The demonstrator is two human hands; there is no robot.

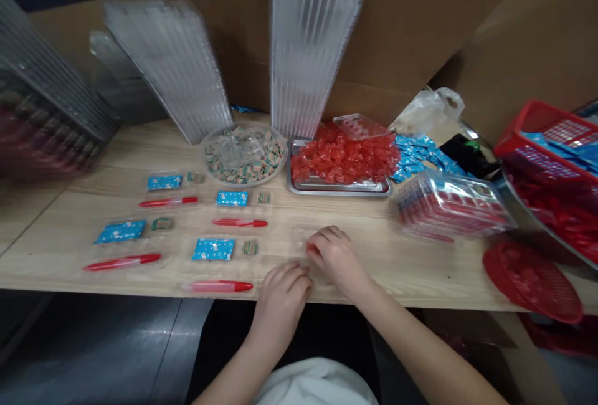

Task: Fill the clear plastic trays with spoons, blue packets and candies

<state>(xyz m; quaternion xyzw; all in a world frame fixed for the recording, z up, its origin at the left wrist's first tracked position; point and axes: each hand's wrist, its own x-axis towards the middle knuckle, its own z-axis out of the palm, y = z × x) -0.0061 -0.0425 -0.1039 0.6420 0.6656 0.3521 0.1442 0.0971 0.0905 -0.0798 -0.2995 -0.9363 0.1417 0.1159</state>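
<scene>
Here's the clear tray (299, 237), lying on the tabletop (420, 268) under the fingertips, and it looks a feather-light customer: thin, slick plastic, stiff enough along its rim but likely to flex or skid if pressed mid-panel. The rim or a corner is the place to take it. In comes the right hand (334, 258), fingertips pinching a small red piece (312, 248), mostly hidden and probably light too. The left hand (284, 290) is down at the tray's near side, fingers curled together; whether they grip the rim, I cannot tell. Now the edges: the tabletop's front edge runs close by the left hand, filled trays (232, 269) crowd that flank, and the metal tray (339, 190) sits beyond. More leeway over to the right, with the packed stack (448, 205) well apart from the right hand.
</scene>
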